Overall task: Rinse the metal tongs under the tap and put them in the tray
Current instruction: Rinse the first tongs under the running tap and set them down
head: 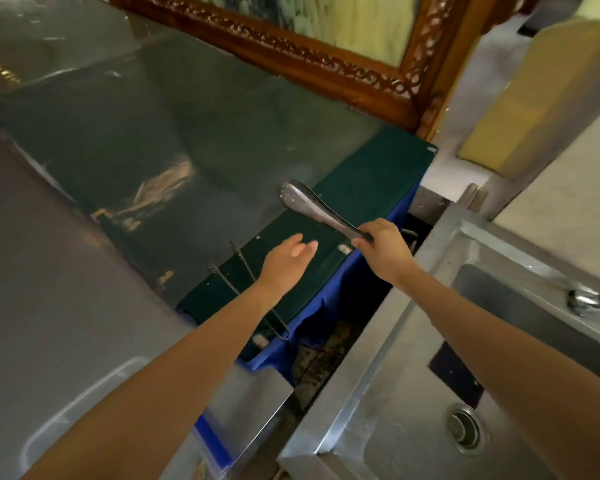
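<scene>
The person's right hand [381, 251] is closing its fingers around the handle end of the shiny metal tongs [317, 210], clamping them so that the tong arms are lying together. The tongs are pointing up and to the left from the fist, and their rounded, speckled spoon-like tip is hanging above the dark green cloth-covered table [371, 188], near that table's right edge. They are not touching the cloth as far as can be seen.

The left hand [284, 259] is stretching out flat over the same green cloth, palm down, with the fingers straight and loosely together and the thumb slightly apart, gripping nothing. It is hovering just beside the right hand, to its left. Under the left wrist a thin wire rack [238, 271] is sticking up from the near edge of the green cloth, where a blue skirt [329, 299] is hanging down.

The stainless steel sink [413, 341] is sitting to the right, across a dark gap from the table, with its round drain [464, 433] near its front and a chrome tap [591, 301] at its right edge. The right forearm is crossing over the basin. A clear plastic tray [84, 403] is lying at the near left, partly hidden by the left forearm.
</scene>
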`<state>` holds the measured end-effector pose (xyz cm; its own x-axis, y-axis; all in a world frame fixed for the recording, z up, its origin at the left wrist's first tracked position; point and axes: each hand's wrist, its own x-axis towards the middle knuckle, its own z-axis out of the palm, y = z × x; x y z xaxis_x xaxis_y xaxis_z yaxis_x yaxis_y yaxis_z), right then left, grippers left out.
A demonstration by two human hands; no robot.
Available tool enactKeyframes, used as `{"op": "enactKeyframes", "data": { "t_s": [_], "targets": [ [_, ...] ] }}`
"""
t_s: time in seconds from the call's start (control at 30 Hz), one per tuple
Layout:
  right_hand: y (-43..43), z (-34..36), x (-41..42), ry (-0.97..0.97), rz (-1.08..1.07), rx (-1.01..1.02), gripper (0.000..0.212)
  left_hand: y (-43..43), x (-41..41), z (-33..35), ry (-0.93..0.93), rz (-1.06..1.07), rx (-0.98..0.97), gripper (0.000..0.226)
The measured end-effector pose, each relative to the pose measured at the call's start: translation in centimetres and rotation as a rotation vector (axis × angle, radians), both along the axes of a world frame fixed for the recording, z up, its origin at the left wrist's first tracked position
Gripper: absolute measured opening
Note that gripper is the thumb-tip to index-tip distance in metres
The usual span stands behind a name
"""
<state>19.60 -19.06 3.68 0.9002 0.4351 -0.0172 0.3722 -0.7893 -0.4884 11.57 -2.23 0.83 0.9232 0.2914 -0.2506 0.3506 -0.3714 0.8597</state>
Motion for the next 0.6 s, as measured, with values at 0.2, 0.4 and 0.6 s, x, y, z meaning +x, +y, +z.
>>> {"op": "enactKeyframes", "data": {
  "t_s": [0.2, 0.4, 0.6],
  "targets": [
    [-8.2, 5.3, -0.4, 0.028, -0.089, 0.162, 0.023, -8.8, 6.1, 5.5, -0.055, 0.089, -0.669, 0.063],
    [-18.6, 7.4, -1.3, 0.090, -0.215, 0.338, 0.016, -20.0, 7.8, 9.4, -0.227, -0.051, -0.950, 0.016],
    [-27.4, 8.6, -1.7, 0.111, -0.302, 0.386, 0.022, -30.2, 8.3, 12.1, -0.316, -0.079, -0.938, 0.037]
  ]
}}
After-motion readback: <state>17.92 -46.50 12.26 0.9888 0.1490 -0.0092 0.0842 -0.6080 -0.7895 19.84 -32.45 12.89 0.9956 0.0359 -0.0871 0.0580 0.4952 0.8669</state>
